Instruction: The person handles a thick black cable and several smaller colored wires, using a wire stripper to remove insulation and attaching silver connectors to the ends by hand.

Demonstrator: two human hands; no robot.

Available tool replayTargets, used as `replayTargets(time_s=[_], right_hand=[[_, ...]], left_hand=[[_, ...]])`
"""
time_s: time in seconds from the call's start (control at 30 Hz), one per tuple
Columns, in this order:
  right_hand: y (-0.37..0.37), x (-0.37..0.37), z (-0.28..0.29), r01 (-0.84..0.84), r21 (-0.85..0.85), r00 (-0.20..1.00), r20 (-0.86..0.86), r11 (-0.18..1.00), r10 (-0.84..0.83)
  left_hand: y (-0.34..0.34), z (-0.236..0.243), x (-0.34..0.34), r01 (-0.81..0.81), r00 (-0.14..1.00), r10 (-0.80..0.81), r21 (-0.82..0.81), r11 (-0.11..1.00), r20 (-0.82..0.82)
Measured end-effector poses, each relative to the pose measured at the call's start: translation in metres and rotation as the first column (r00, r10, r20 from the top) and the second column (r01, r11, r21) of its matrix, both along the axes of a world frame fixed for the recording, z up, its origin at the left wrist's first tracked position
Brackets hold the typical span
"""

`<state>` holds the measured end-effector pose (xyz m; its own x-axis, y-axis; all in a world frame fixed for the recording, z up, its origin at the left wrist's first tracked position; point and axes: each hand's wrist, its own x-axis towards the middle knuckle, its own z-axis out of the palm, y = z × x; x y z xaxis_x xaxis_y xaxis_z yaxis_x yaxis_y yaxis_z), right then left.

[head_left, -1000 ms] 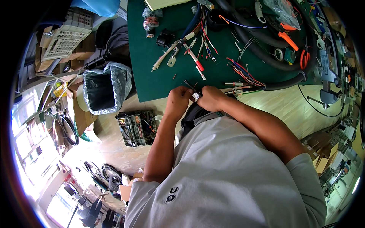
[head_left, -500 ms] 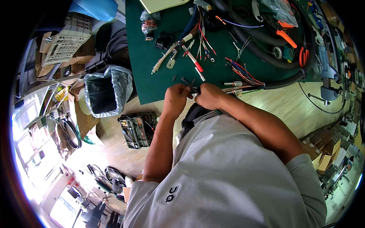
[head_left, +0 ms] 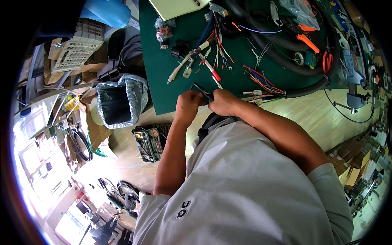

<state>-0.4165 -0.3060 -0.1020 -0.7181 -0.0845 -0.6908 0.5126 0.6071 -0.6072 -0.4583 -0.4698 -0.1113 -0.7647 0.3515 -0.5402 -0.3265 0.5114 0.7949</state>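
My left hand [head_left: 188,107] and my right hand [head_left: 222,102] are close together at the near edge of the green-topped table [head_left: 167,96]. Both are closed, fingertips pinched. A slim black object [head_left: 202,89] sticks out between them over the table, its near end inside my right fist; its kind is unclear. What my left fingers pinch is hidden. Just beyond lies a stripped cable end with a ring lug [head_left: 187,72], white wires and a red-sleeved wire [head_left: 215,75]. To the right, a thick black cable [head_left: 304,90] ends in thin coloured wires and metal pins [head_left: 255,93].
A lined bin [head_left: 139,100] stands left of the table, with an open tool case [head_left: 149,143] on the floor nearby. Farther back on the table are a black connector [head_left: 179,49], an orange-handled tool [head_left: 307,42], a tape measure [head_left: 310,59] and a notebook [head_left: 175,7].
The view has shifted slightly, so the table and bin appear a little farther right and lower. Both hands stay together; the black object now shows more length beyond my fingers.
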Motion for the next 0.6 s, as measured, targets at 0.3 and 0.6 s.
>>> replayTargets(time_s=[0.3,0.6], right_hand=[[0.025,0.023,0.044,-0.002,0.086,0.953,-0.303,0.996,0.028],[0.128,0.025,0.134,0.296,0.642,0.724,-0.633,0.707,0.272]], left_hand=[[-0.014,-0.017,-0.005,-0.207,0.908,0.185,-0.019,0.978,-0.376],[-0.014,-0.019,-0.027,-0.247,0.782,0.068,-0.209,0.946,-0.62]])
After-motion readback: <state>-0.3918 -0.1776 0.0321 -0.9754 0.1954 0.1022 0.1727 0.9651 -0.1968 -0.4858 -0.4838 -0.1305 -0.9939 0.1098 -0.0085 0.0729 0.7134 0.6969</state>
